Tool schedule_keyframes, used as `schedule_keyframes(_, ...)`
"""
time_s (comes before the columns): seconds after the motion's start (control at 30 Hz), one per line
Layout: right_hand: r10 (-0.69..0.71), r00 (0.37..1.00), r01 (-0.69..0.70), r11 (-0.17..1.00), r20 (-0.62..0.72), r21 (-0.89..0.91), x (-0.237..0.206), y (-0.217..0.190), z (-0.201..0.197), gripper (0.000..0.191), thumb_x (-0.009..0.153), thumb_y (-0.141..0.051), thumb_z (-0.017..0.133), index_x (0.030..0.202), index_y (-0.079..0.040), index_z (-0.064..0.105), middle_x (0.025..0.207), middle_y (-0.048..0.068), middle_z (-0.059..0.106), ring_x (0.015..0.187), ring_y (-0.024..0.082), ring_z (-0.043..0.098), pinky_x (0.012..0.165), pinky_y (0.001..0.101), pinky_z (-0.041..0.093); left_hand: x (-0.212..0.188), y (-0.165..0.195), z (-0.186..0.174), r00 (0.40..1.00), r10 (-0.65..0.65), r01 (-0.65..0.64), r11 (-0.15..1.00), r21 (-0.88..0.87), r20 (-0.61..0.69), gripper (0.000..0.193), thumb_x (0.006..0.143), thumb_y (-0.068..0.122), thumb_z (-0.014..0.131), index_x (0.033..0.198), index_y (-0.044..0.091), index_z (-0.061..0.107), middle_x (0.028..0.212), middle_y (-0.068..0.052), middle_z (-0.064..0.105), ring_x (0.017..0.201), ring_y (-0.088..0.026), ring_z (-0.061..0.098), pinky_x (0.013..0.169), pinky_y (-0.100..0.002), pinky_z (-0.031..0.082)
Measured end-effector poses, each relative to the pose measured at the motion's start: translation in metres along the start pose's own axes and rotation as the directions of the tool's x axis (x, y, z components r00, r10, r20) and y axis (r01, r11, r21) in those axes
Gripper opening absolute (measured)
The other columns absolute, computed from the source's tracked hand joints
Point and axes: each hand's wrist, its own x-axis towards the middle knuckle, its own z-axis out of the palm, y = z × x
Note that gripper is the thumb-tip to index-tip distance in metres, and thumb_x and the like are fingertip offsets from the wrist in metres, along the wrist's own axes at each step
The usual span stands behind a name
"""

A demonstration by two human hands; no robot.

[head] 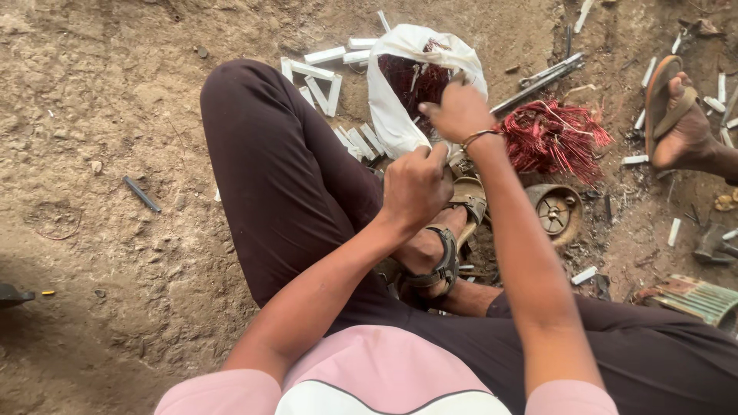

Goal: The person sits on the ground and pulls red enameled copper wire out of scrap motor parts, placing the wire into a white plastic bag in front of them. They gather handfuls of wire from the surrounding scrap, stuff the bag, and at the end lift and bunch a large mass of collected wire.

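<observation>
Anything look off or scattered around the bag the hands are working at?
Yes. White strips lie strewn on the dirt beside the white bag, and a loose tangle of red wire sprawls right of it. Both hands, left and right, grip the bag's rim.

Thin, crinkled white plastic bag (392,107); glossy red copper wire (553,134); dull, rusty metal motor housing (555,211); rough, dry dirt ground (100,115).
</observation>
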Motion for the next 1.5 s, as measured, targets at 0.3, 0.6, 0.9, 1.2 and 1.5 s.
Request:
schedule_keyframes(0.3,-0.152,0.976,0.199,0.911,0.154,-0.361,0.071,-0.01,0.092,0.109,0.098,-0.04,0.064,0.134,0.042,0.0,0.132,0.072,0.006,0.122,0.091,0.005,0.112,0.0796,0.018,-0.002,-0.002,0.013,0.998,-0.045,0.044,0.998,0.041,0.038,0.017,0.076,0.005,0.068,0.089,0.003,0.058,0.079,-0.018,0.063,0.071,-0.039,0.066,0.064,-0.049,0.053)
schedule_keyframes(0.6,-0.051,0.946,0.063,0.998,0.321,-0.027,0.012,-0.009,0.008,0.093,0.095,-0.042,0.061,0.153,0.012,0.013,0.139,0.043,0.038,0.132,0.053,0.042,0.113,0.0512,0.038,0.004,0.003,-0.003,0.999,-0.025,0.024,0.999,0.034,0.043,0.009,0.085,0.009,0.069,0.086,0.004,0.062,0.075,-0.017,0.065,0.066,-0.037,0.066,0.061,-0.049,0.052)
schedule_keyframes(0.9,-0.393,0.873,0.411,0.911,0.289,-0.004,-0.063,0.032,-0.031,0.073,0.065,-0.019,0.083,0.134,-0.005,0.063,0.118,0.02,0.073,0.105,0.034,0.071,0.096,0.0412,0.056,0.039,0.002,-0.038,0.978,-0.075,0.052,0.992,0.119,0.195,0.032,0.077,0.01,0.068,0.107,0.013,0.076,0.084,-0.019,0.069,0.074,-0.039,0.068,0.068,-0.051,0.054)
schedule_keyframes(1.2,-0.572,0.82,0.569,0.816,0.005,0.1,-0.107,0.035,-0.012,0.051,0.076,-0.047,0.083,0.107,-0.007,0.076,0.093,0.019,0.071,0.091,0.039,0.067,0.086,0.0457,0.052,0.153,-0.079,0.02,0.941,0.247,-0.337,0.753,0.565,0.231,0.014,0.076,0.006,0.071,0.09,0.005,0.075,0.08,-0.014,0.074,0.082,-0.028,0.07,0.078,-0.049,0.053)
schedule_keyframes(1.5,-0.404,0.914,0.37,0.872,-0.044,-0.319,-0.1,0.073,-0.097,0.03,0.08,-0.038,0.074,0.096,-0.013,0.079,0.087,0.013,0.073,0.093,0.029,0.068,0.112,0.0539,0.031,0.172,-0.11,0.011,0.966,-0.197,0.248,0.895,-0.371,0.17,0.002,0.074,0.007,0.073,0.073,0.006,0.073,0.062,-0.004,0.072,0.05,-0.006,0.071,0.037,-0.024,0.054)
